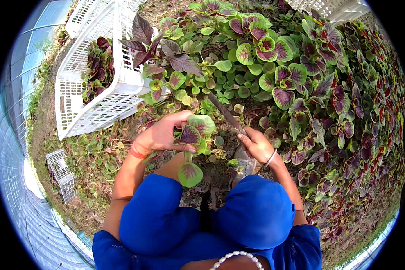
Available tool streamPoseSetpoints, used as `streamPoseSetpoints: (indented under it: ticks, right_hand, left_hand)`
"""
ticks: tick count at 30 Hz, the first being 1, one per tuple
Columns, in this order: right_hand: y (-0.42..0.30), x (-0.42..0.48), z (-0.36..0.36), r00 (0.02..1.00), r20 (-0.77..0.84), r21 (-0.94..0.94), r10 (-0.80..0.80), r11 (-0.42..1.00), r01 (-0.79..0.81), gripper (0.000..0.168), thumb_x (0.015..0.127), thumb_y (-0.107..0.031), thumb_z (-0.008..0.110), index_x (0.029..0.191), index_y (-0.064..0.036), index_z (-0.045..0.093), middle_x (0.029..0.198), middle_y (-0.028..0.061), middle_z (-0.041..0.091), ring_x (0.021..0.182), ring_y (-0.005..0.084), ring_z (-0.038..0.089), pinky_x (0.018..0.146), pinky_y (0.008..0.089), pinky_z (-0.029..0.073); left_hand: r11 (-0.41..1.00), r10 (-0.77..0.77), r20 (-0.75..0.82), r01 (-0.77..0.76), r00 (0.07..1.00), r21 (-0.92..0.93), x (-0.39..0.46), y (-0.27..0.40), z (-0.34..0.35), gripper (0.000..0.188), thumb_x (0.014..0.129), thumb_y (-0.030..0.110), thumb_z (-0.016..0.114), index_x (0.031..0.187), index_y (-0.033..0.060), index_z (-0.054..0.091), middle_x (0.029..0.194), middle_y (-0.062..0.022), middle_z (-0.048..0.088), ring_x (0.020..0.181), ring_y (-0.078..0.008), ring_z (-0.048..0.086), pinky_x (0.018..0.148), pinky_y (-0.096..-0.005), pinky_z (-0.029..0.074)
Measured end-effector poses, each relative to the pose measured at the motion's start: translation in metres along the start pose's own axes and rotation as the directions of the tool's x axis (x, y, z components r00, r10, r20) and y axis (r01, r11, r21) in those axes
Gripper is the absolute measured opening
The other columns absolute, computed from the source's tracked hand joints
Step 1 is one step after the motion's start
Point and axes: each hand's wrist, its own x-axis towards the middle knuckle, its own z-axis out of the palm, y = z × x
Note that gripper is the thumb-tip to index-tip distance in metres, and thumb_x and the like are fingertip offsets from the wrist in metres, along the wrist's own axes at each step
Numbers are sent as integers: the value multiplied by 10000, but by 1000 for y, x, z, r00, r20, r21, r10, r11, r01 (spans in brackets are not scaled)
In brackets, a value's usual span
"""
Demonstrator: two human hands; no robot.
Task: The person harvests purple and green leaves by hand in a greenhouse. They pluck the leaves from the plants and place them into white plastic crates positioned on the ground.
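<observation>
My left hand (167, 130), with an orange band at the wrist, holds a cut bunch of red-and-green amaranth leaves (191, 135). One broad leaf of the bunch hangs down over my knee. In my right hand (258, 145) is a long, dark knife (226, 109), its blade pointing up and to the left over the soil. The knife's handle is mostly hidden in my fist. Just beyond both hands grow rooted amaranth plants (283, 84), green at the leaf edges and purple in the middle.
A white perforated plastic crate (121, 87) with dark red leaves (99, 67) inside stands at the left. Another white crate (334, 10) is at the top right, and a smaller-looking one (62, 173) lies farther left. Dense amaranth covers the right side. My shoe (246, 163) rests on the soil.
</observation>
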Motion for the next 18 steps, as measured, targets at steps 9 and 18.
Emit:
streamPoseSetpoints:
  ticks: [9,18]
  right_hand:
    - [-69,146,35,987,32,-287,-158,945,160,351,888,-255,487,995,71,561,936,315,613,916,439,600,838,466,464]
    - [-25,66,31,987,143,345,76,931,-121,206,982,-243,466,938,-43,481,620,7,472,444,92,452,380,260,391]
  left_hand:
    - [875,63,-723,310,688,371,14,-67,-43,637,710,163,794,1245,-21,502,1035,-176,656,920,-248,643,835,-323,492]
    - [981,-98,-542,174,834,90,-34,-90,-46,368,731,43,721,1083,-10,628,1046,-35,620,891,-98,571,813,-262,465]
